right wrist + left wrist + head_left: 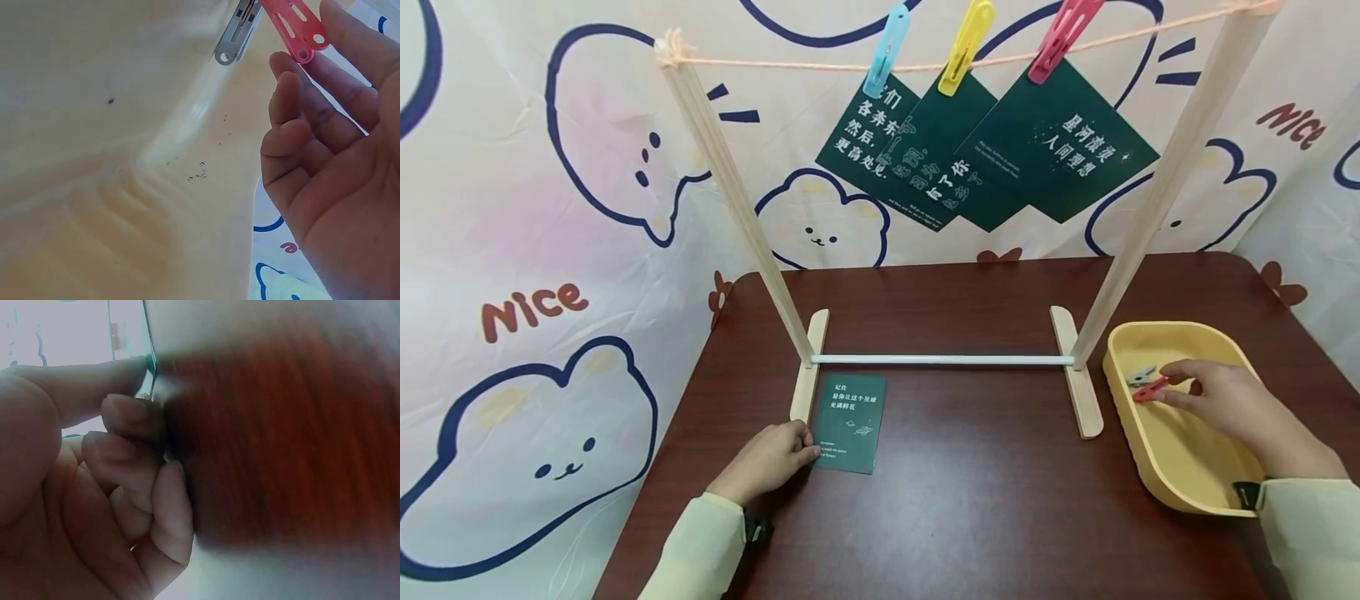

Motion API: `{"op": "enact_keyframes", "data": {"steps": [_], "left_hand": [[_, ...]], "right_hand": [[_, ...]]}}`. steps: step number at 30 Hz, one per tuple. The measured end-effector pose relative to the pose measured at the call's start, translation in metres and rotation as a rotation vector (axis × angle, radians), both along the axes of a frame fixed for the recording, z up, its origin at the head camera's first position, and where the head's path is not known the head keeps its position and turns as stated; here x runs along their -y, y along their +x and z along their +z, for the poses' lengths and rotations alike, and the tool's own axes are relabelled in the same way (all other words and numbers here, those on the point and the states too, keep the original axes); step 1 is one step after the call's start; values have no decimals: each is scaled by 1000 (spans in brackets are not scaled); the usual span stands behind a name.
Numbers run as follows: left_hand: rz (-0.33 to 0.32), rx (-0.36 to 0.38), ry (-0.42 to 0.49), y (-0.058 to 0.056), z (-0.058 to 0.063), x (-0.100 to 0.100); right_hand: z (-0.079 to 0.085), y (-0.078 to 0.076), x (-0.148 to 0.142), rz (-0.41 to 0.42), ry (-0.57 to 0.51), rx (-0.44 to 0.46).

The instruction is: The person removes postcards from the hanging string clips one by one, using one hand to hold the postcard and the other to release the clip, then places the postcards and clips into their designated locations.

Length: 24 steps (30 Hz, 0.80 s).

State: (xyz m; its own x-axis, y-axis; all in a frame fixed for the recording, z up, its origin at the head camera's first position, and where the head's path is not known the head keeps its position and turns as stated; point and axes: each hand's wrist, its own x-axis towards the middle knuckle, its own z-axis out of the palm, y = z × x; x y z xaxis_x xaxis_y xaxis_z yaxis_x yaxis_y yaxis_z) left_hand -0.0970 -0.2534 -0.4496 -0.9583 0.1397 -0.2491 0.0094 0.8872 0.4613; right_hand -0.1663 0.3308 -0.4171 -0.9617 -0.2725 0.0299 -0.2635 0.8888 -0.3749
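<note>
A dark green card (853,421) with white writing lies on the table beside the stand's left foot. My left hand (769,460) pinches its lower left corner; in the left wrist view the thumb and fingers (128,409) meet at the card's thin edge. Inside the yellow tray (1180,467), my right hand (1225,404) holds a red clothespin (1150,389) between thumb and fingers. The right wrist view shows this red clothespin (297,28) by its handle ends, close to a grey clothespin (237,34) in the tray.
A wooden stand with left post (741,208) and right post (1165,183) carries a cord (775,63). Blue (886,50), yellow (966,46) and pink (1063,37) clothespins hold three overlapping green cards there. A white crossbar (940,360) joins the posts low down.
</note>
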Motion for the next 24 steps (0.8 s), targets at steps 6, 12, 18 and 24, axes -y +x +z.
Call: {"op": "enact_keyframes", "data": {"steps": [6, 12, 18, 24], "left_hand": [[7, 0, -50, 0, 0, -3], [-4, -14, -66, 2, 0, -4], [-37, -57, -53, 0, 0, -4], [-51, -98, 38, -2, 5, 3]], "right_hand": [[-1, 1, 0, -11, 11, -1], [0, 2, 0, -7, 14, 29], [5, 3, 1, -9, 16, 67], [15, -1, 5, -28, 25, 96]]}}
